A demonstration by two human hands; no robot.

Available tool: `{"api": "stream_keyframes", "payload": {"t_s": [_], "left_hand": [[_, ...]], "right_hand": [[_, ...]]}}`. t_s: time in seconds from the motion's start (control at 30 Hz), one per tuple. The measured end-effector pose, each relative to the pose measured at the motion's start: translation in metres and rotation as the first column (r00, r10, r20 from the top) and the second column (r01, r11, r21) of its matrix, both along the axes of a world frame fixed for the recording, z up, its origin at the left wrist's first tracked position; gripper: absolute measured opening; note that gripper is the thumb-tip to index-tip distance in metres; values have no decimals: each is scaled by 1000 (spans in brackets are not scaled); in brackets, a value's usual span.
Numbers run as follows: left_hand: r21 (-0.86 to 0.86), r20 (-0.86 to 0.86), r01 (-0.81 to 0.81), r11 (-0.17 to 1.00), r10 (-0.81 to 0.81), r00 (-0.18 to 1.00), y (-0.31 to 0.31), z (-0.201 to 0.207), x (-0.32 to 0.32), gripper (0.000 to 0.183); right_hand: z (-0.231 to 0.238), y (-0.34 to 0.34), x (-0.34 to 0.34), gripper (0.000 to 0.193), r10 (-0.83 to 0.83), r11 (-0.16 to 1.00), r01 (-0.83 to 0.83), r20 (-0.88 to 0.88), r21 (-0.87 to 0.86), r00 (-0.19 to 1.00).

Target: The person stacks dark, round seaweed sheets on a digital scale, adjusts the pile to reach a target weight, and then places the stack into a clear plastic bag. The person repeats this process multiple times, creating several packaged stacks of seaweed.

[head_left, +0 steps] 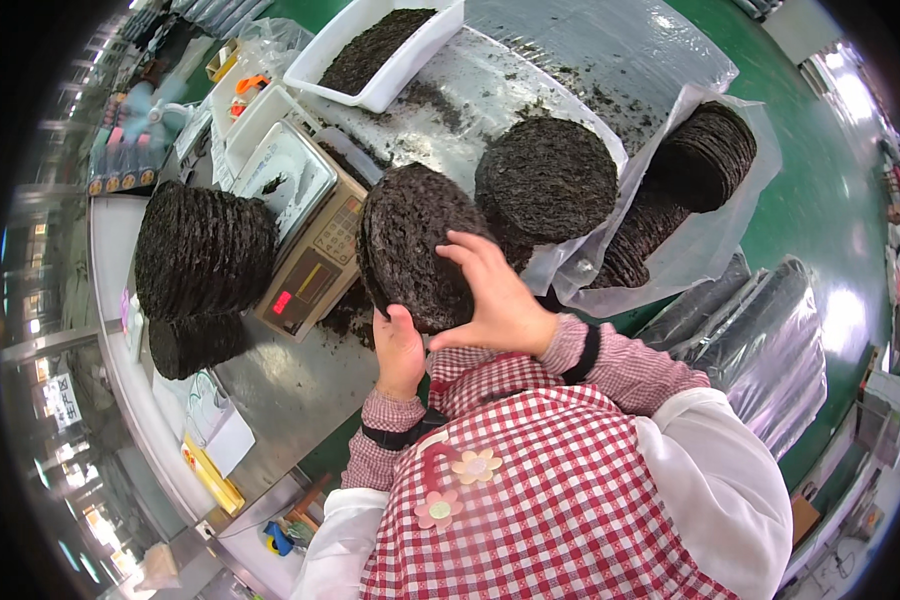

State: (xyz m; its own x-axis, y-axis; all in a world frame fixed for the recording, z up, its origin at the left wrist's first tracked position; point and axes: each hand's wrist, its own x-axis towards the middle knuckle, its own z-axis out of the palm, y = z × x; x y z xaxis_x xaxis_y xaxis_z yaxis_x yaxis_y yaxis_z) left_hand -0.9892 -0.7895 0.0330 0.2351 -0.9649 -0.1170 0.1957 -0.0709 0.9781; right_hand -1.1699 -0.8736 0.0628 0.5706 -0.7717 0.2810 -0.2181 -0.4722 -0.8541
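In front of me a round, dark dried-seaweed cake (415, 230) is tilted up with its broad face toward me. My left hand (400, 355) grips its lower left edge, thumb on the near side and the other fingers mostly hidden. Against the lower right of the face rests my right hand (500, 295), thumb and fingers spread apart. To the left of the cake stands a digital scale (310, 240) with a few dark scraps on its pan. Just beyond my right hand sits a stack of round seaweed cakes (547, 180).
Left of the scale lie more stacked seaweed cakes (205, 250). A clear plastic bag (745, 200) on the right holds further stacks. At the back, a white tub (410, 85) contains loose seaweed. Crumbs litter the metal table (290, 385). Wrapped silvery bundles (760, 340) lie at lower right.
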Motion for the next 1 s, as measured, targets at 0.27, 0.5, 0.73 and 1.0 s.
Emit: {"api": "stream_keyframes", "payload": {"t_s": [0.27, 0.5, 0.73, 1.0], "left_hand": [[-54, -236, -60, 997, 45, 971, 1, 20, -8, 96], [-45, -189, -69, 997, 60, 980, 3, 17, -7, 79], [7, 94, -84, 996, 83, 992, -1, 21, -13, 50], [115, -267, -293, 949, 313, 911, 0, 30, 1, 45]], "right_hand": [[-4, 6, -4, 100, 58, 998, -58, -9, -18, 998], [-6, 7, -9, 83, 96, 995, -96, -9, 12, 995], [12, 3, -9, 67, 36, 929, -55, 60, 367, 998], [-45, -85, -83, 63, -853, 522, 785, -166, -333, 496]]}}
